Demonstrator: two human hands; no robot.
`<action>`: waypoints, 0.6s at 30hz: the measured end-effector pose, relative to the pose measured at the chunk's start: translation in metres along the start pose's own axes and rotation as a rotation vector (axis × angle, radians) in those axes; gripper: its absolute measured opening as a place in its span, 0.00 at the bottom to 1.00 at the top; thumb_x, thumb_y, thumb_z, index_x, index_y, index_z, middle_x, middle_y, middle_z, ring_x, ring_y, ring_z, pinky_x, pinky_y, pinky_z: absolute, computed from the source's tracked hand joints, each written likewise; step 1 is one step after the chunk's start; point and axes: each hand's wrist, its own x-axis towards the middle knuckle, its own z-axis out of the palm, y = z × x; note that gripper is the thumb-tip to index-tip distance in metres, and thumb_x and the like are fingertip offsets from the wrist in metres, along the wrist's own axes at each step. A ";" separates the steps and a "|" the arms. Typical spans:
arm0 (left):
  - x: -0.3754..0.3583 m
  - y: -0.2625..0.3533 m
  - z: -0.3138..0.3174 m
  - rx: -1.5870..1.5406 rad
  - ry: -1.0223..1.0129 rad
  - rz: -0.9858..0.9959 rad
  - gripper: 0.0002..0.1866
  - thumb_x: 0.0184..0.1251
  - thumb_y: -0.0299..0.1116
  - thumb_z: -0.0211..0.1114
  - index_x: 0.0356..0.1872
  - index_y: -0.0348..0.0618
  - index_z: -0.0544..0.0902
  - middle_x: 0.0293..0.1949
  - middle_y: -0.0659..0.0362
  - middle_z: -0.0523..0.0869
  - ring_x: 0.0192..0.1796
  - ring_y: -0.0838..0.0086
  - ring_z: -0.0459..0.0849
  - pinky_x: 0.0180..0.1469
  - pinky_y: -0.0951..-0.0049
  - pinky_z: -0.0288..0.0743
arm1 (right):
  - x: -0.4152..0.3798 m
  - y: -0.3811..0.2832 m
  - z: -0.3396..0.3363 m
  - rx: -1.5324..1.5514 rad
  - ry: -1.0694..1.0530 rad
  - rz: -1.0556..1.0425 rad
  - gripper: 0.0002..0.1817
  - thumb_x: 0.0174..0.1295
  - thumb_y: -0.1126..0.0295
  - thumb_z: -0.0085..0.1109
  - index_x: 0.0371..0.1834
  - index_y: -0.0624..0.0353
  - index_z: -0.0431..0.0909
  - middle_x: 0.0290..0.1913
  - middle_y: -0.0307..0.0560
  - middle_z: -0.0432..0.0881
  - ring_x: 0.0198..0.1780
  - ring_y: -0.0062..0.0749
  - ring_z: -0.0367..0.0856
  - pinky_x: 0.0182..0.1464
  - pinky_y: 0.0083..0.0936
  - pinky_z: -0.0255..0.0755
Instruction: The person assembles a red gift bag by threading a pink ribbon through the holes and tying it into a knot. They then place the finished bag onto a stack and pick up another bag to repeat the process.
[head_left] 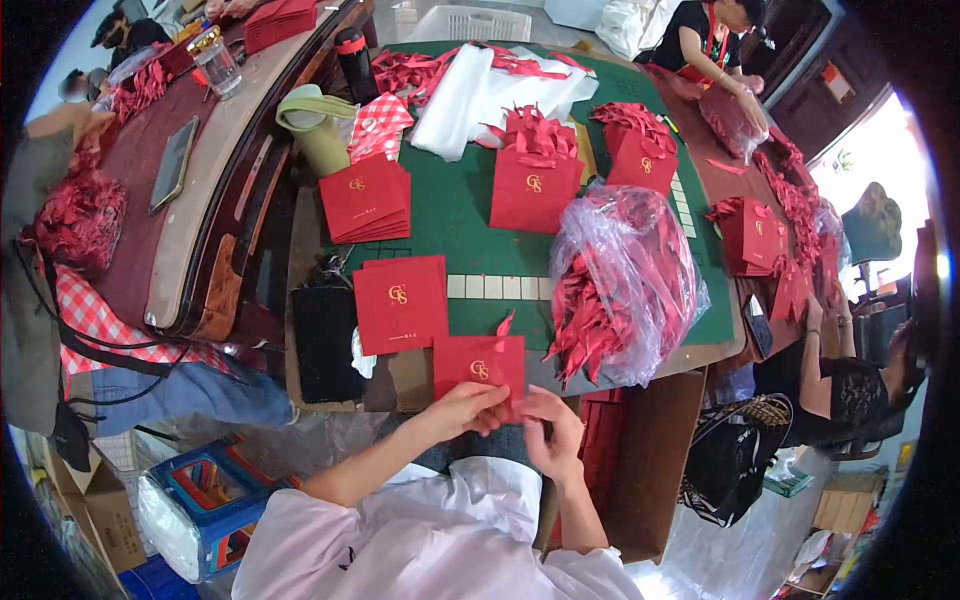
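A small red paper bag (463,357) with gold lettering is held upright at the table's near edge, a bit of red ribbon (506,324) standing up from its top. My left hand (468,409) grips its lower part, thumb across the front. At the bag's lower right edge, the fingers of my right hand (549,428) are curled closed; what they pinch is hidden. Just beyond lies a stack of flat red bags (402,303). To the right sits a clear plastic bag full of red ribbons (628,283).
More flat bags (366,200) and bags with ribbon handles (537,190) stand on the green table (450,210). White plastic wrap (455,105), a green cup (318,140) and a black pouch (327,343) lie around. An open carton (640,460) stands below right. Other people sit at both sides.
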 end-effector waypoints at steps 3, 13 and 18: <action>-0.015 0.019 0.002 0.633 0.166 0.009 0.19 0.76 0.49 0.60 0.38 0.41 0.85 0.29 0.63 0.85 0.27 0.80 0.83 0.25 0.79 0.77 | 0.004 -0.016 -0.006 -0.022 0.005 0.206 0.10 0.59 0.84 0.58 0.44 0.63 0.79 0.38 0.50 0.84 0.38 0.42 0.86 0.44 0.37 0.80; -0.020 0.060 -0.025 1.634 0.611 0.696 0.23 0.54 0.32 0.75 0.52 0.40 0.81 0.50 0.51 0.77 0.53 0.53 0.78 0.54 0.58 0.77 | 0.027 0.019 0.052 -0.288 -0.140 0.371 0.06 0.65 0.73 0.63 0.41 0.63 0.80 0.37 0.55 0.83 0.35 0.52 0.84 0.36 0.37 0.76; -0.018 0.056 -0.023 1.719 0.593 0.732 0.21 0.53 0.30 0.74 0.50 0.40 0.82 0.47 0.53 0.78 0.51 0.55 0.79 0.51 0.58 0.77 | 0.022 0.039 0.074 -0.343 -0.121 0.407 0.07 0.63 0.69 0.64 0.36 0.61 0.80 0.33 0.55 0.84 0.32 0.51 0.85 0.35 0.39 0.77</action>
